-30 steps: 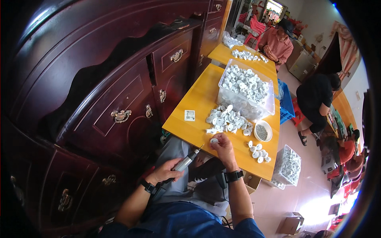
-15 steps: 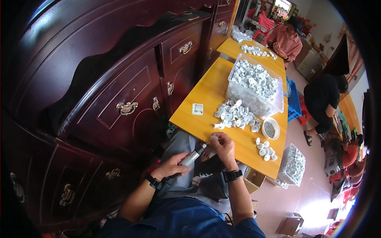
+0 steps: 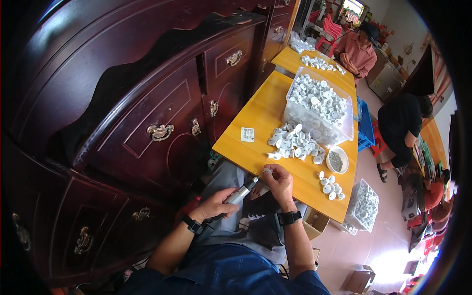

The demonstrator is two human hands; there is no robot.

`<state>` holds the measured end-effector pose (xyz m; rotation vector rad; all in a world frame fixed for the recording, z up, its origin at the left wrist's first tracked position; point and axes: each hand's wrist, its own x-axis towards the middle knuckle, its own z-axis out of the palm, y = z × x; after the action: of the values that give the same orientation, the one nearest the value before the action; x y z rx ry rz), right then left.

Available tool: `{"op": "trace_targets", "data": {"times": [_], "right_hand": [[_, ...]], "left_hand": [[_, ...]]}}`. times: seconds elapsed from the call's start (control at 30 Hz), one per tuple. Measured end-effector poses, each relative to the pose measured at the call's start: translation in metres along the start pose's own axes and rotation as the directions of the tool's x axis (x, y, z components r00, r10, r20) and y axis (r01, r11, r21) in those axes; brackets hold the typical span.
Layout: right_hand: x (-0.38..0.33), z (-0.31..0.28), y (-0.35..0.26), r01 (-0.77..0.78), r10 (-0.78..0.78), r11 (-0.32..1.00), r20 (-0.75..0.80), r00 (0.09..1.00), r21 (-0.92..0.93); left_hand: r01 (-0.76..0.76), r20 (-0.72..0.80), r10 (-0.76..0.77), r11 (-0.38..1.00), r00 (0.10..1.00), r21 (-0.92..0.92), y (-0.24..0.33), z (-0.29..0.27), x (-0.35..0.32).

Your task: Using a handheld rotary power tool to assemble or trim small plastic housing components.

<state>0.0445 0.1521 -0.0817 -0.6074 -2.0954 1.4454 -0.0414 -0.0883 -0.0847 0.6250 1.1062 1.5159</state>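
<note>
My left hand (image 3: 215,207) is wrapped round a silver electric screwdriver (image 3: 239,194), which points up and to the right. At its tip, my right hand (image 3: 280,186) pinches a small white plastic part (image 3: 267,171) near the table's front edge. The bit meets or nearly meets that part; the exact contact is too small to tell. Just beyond lies a heap of white plastic parts (image 3: 295,142) with round discs. A white bowl of small metal screws (image 3: 336,160) stands to the right of the heap. Several more white parts (image 3: 331,187) lie nearer the right edge.
A clear bin (image 3: 320,129) full of white parts stands on the yellow table (image 3: 246,116). Dark wooden cabinets (image 3: 147,113) rise at the left. Another filled bin (image 3: 363,206) is on the floor. A person (image 3: 358,54) sits at the far end; another person (image 3: 400,123) is at the right.
The view has shifted slightly, so the table appears a little further right. Both hands keep their hold on the screwdriver and the white part.
</note>
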Motion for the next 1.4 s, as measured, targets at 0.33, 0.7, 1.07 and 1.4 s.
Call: {"op": "trace_targets", "data": {"times": [0.33,0.7,1.07,1.4], "right_hand": [[-0.001,0.0,-0.01,-0.043,0.043,0.999,0.026,0.999,0.029],[0.0,-0.004,-0.001,0.041,-0.039,0.997,0.043,0.998,-0.057],[-0.001,-0.003,-0.01,0.081,-0.077,0.994,0.054,0.996,-0.073],[0.001,-0.002,-0.006,0.1,-0.097,0.994,0.074,0.992,-0.036]], "left_hand": [[0.002,-0.018,-0.002,1.0,1.0,0.008,0.001,0.001,0.001],[0.014,-0.005,-0.014,1.0,1.0,0.001,0.001,0.0,0.002],[0.017,-0.005,-0.017,1.0,1.0,0.017,0.0,-0.003,0.003],[0.002,-0.001,-0.002,1.0,1.0,-0.006,0.002,-0.001,0.005]]}}
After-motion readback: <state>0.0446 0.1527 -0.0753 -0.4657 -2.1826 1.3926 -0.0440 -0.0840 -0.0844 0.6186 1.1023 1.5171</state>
